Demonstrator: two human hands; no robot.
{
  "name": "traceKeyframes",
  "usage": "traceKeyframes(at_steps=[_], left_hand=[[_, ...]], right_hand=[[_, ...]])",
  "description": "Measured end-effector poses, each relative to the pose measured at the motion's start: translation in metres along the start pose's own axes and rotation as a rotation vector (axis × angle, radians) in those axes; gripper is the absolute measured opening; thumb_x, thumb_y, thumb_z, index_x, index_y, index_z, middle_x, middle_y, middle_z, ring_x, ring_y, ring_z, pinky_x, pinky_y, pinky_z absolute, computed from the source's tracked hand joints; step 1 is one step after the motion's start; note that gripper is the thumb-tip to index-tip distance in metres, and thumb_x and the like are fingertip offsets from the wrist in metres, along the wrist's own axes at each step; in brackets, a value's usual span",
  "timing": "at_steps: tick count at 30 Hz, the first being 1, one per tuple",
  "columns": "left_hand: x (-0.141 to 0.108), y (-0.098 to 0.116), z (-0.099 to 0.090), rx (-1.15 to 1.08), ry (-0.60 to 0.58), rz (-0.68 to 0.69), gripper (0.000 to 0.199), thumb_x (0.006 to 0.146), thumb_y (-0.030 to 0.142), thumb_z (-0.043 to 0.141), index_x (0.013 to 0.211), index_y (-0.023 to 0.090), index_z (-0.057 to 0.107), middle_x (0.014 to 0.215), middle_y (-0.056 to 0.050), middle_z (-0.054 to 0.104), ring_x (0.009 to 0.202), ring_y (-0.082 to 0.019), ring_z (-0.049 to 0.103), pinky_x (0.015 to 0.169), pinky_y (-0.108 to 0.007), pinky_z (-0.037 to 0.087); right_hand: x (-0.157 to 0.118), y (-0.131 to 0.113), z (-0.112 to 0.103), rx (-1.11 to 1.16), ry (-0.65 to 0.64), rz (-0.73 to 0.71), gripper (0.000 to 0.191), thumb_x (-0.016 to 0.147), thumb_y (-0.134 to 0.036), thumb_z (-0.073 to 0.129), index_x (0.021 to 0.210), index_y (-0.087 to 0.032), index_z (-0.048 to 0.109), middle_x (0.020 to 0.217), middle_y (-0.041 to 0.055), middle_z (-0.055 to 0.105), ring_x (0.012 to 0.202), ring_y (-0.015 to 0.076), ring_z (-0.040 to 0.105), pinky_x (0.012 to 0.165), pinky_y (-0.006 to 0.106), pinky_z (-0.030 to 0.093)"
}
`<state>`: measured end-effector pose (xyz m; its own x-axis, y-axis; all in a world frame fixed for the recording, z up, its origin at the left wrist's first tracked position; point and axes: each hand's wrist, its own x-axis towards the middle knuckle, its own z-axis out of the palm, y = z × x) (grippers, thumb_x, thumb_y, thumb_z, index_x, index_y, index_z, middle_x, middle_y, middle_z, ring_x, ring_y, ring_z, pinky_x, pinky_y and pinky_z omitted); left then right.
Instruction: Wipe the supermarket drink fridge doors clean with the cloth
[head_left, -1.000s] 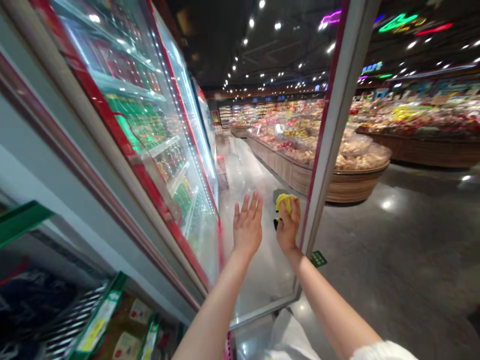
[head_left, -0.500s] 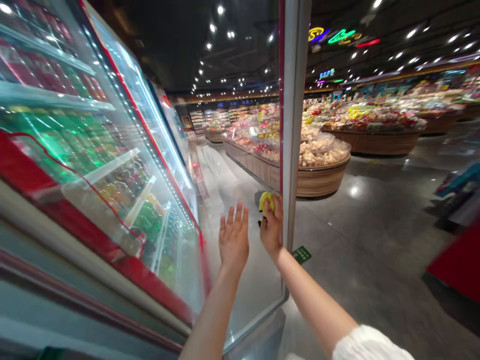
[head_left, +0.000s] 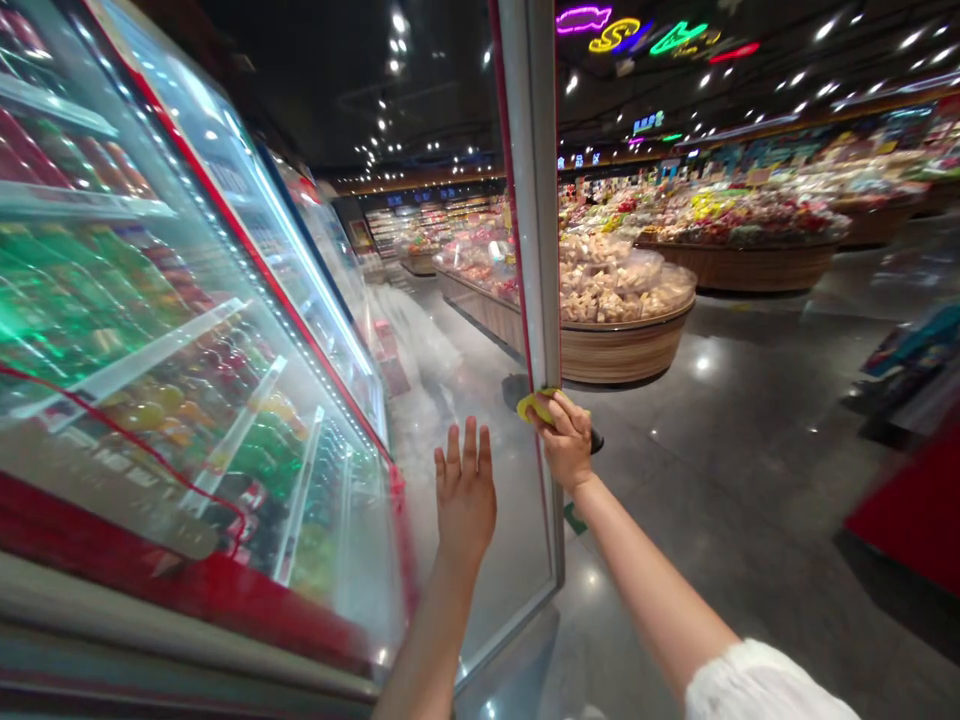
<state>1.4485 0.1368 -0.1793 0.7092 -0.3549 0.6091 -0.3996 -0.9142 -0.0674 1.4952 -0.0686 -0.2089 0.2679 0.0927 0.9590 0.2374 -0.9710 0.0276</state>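
My left hand (head_left: 466, 495) is upright with fingers stretched, its palm toward the glass pane of the open fridge door; it appears to rest flat on the glass. My right hand (head_left: 567, 442) grips a yellow cloth (head_left: 529, 405), which bulges out past the fingers. It presses the cloth on the grey metal frame (head_left: 534, 210) at the door's outer edge. Just behind the right hand, a dark piece like a door handle (head_left: 597, 440) sticks out. My palm hides part of the cloth.
On the left stands a lit drinks fridge with bottles (head_left: 67, 290) on its shelves and a red cord (head_left: 127, 432) across the lower front. Beyond the door are round wooden display stands (head_left: 626, 350) piled with packaged goods. A red object (head_left: 911, 510) stands at the right on the grey floor.
My right hand has moved with the yellow cloth from the inner glass beside the frame onto the frame's edge. The door frame appears further left in view. My left hand stays much the same.
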Motion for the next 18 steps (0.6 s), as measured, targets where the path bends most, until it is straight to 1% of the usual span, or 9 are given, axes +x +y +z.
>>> traceKeyframes(at_steps=[3, 5, 7, 8, 10, 12, 15, 16, 18], left_hand=[[0.002, 0.0, 0.001, 0.019, 0.017, -0.005, 0.07, 0.093, 0.006, 0.045, 0.16, 0.015, 0.028, 0.169, -0.01, 0.019, 0.159, -0.03, 0.002, 0.127, -0.06, 0.02], [0.003, 0.001, 0.0, 0.029, 0.021, -0.005, 0.069, 0.094, 0.007, 0.045, 0.16, 0.014, 0.029, 0.169, -0.01, 0.019, 0.159, -0.03, 0.003, 0.127, -0.059, 0.021], [0.003, 0.0, -0.002, 0.03, 0.014, -0.007, 0.07, 0.093, 0.007, 0.046, 0.16, 0.015, 0.029, 0.169, -0.009, 0.019, 0.159, -0.03, 0.005, 0.127, -0.059, 0.022], [0.004, 0.0, -0.003, 0.029, 0.01, -0.008, 0.07, 0.093, 0.007, 0.047, 0.16, 0.016, 0.029, 0.169, -0.009, 0.019, 0.159, -0.03, 0.006, 0.127, -0.059, 0.022], [0.004, -0.001, -0.004, 0.038, 0.008, -0.009, 0.07, 0.093, 0.008, 0.047, 0.16, 0.016, 0.029, 0.169, -0.009, 0.019, 0.159, -0.03, 0.007, 0.127, -0.058, 0.023], [0.005, -0.003, -0.004, 0.051, 0.01, 0.0, 0.069, 0.093, 0.009, 0.047, 0.16, 0.015, 0.031, 0.169, -0.01, 0.02, 0.159, -0.029, 0.007, 0.128, -0.057, 0.023], [0.006, -0.004, -0.004, 0.036, 0.002, 0.004, 0.068, 0.093, 0.009, 0.047, 0.159, 0.014, 0.032, 0.168, -0.01, 0.023, 0.159, -0.029, 0.008, 0.128, -0.057, 0.023], [0.007, -0.004, -0.004, 0.022, -0.007, -0.004, 0.068, 0.093, 0.009, 0.047, 0.159, 0.015, 0.032, 0.169, -0.01, 0.023, 0.159, -0.029, 0.009, 0.128, -0.057, 0.023], [0.01, -0.003, -0.004, -0.002, -0.028, -0.027, 0.07, 0.092, 0.008, 0.047, 0.16, 0.017, 0.032, 0.169, -0.009, 0.023, 0.159, -0.029, 0.011, 0.128, -0.057, 0.024]], right_hand=[[0.05, 0.016, 0.005, 0.08, 0.072, 0.01, 0.038, 0.097, -0.015, 0.056, 0.122, -0.038, 0.073, 0.134, -0.0011, 0.069, 0.136, 0.0185, 0.05, 0.113, 0.033, 0.039], [0.085, 0.026, 0.009, 0.152, 0.094, 0.061, 0.041, 0.098, -0.013, 0.051, 0.127, -0.034, 0.072, 0.141, 0.001, 0.063, 0.142, 0.0199, 0.046, 0.117, 0.036, 0.04], [0.104, 0.032, 0.014, 0.215, 0.113, 0.102, 0.043, 0.098, -0.012, 0.046, 0.128, -0.03, 0.072, 0.145, 0.003, 0.06, 0.146, 0.0215, 0.043, 0.12, 0.04, 0.04], [0.104, 0.032, 0.016, 0.236, 0.12, 0.11, 0.044, 0.098, -0.012, 0.045, 0.127, -0.03, 0.072, 0.145, 0.0034, 0.059, 0.146, 0.022, 0.042, 0.12, 0.042, 0.041], [0.084, 0.028, 0.02, 0.259, 0.122, 0.109, 0.043, 0.097, -0.011, 0.046, 0.125, -0.03, 0.073, 0.144, 0.0039, 0.061, 0.146, 0.0225, 0.044, 0.119, 0.042, 0.043], [0.045, 0.019, 0.021, 0.271, 0.111, 0.115, 0.042, 0.096, -0.009, 0.048, 0.123, -0.029, 0.075, 0.141, 0.0057, 0.062, 0.143, 0.0231, 0.046, 0.116, 0.041, 0.047], [-0.014, 0.007, 0.018, 0.282, 0.055, 0.175, 0.043, 0.095, -0.006, 0.047, 0.12, -0.026, 0.076, 0.138, 0.0089, 0.064, 0.138, 0.0237, 0.052, 0.11, 0.042, 0.051], [-0.025, 0.005, 0.016, 0.29, 0.03, 0.204, 0.044, 0.095, -0.006, 0.046, 0.119, -0.026, 0.076, 0.137, 0.0089, 0.065, 0.137, 0.0238, 0.053, 0.108, 0.043, 0.052], [-0.031, 0.003, 0.012, 0.33, -0.014, 0.252, 0.046, 0.092, -0.004, 0.046, 0.12, -0.027, 0.076, 0.138, 0.0084, 0.065, 0.136, 0.0243, 0.054, 0.109, 0.045, 0.051]])
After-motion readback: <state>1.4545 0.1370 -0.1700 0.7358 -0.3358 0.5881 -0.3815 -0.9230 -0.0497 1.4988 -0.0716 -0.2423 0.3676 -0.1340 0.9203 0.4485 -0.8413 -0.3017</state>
